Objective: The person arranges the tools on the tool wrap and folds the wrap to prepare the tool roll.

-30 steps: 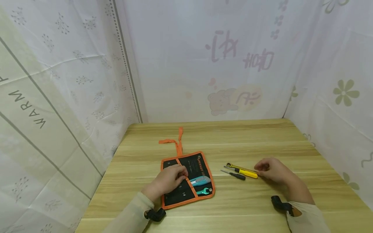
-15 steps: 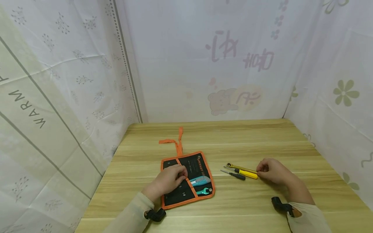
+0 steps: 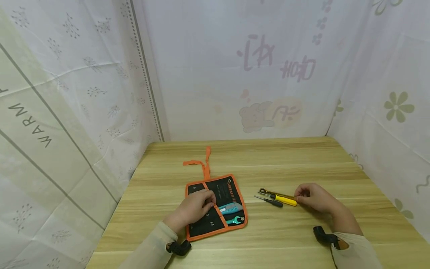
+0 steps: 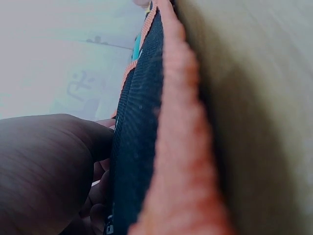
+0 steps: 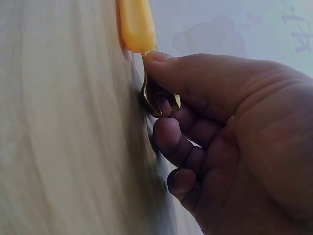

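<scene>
A black tool pouch (image 3: 221, 190) with orange edging lies flat on the table. My left hand (image 3: 195, 207) rests on it, thumb and fingertips pinching the orange pocket edge; the left wrist view shows curled fingers (image 4: 100, 191) against the black cloth. From the pocket stick out a teal utility knife (image 3: 231, 208) and a green wrench (image 3: 235, 220). My right hand (image 3: 317, 197) pinches the open end of a gold ratchet wrench (image 5: 151, 100) between thumb and fingers. Beside that wrench lie a yellow-handled screwdriver (image 3: 285, 200) and a small black screwdriver (image 3: 273, 203).
Two orange tie straps (image 3: 206, 172) trail from the pouch toward the back of the wooden table (image 3: 268, 239). Printed curtains (image 3: 208, 74) hang behind the table and along both sides. Black wrist mounts (image 3: 179, 248) sit on both forearms.
The gold wrench has shifted and rolled slightly in my right hand, its shaft now looking darker. My left hand, the pouch and the screwdrivers stay about where they were.
</scene>
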`<state>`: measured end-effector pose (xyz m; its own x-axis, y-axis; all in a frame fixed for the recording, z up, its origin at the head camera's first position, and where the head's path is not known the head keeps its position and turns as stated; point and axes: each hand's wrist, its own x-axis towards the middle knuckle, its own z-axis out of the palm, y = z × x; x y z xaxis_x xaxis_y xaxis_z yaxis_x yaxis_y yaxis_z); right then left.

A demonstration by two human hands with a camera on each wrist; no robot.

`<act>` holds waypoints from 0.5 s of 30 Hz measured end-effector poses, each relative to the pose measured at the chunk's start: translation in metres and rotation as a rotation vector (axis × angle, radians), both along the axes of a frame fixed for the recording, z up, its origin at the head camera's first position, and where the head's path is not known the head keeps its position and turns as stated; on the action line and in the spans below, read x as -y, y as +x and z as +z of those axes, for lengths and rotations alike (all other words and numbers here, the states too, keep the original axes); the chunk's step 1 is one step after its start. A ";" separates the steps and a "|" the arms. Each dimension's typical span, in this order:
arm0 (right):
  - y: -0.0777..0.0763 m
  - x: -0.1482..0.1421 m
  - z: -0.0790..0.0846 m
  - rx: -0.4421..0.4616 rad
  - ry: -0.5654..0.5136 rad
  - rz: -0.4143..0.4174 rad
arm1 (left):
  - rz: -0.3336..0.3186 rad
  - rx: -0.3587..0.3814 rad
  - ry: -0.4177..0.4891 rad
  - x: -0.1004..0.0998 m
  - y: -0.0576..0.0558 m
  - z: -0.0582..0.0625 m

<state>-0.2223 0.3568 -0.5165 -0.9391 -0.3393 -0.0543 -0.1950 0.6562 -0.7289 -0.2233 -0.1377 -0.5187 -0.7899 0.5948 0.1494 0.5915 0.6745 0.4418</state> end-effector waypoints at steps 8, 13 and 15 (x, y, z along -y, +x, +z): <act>-0.001 -0.001 0.000 -0.010 -0.012 -0.021 | 0.003 0.006 -0.007 0.000 0.001 0.002; -0.001 0.000 0.001 -0.017 -0.002 -0.043 | -0.001 0.011 -0.004 0.000 0.001 0.001; 0.000 0.001 0.001 -0.020 0.003 -0.055 | -0.003 0.011 -0.003 0.000 0.001 0.001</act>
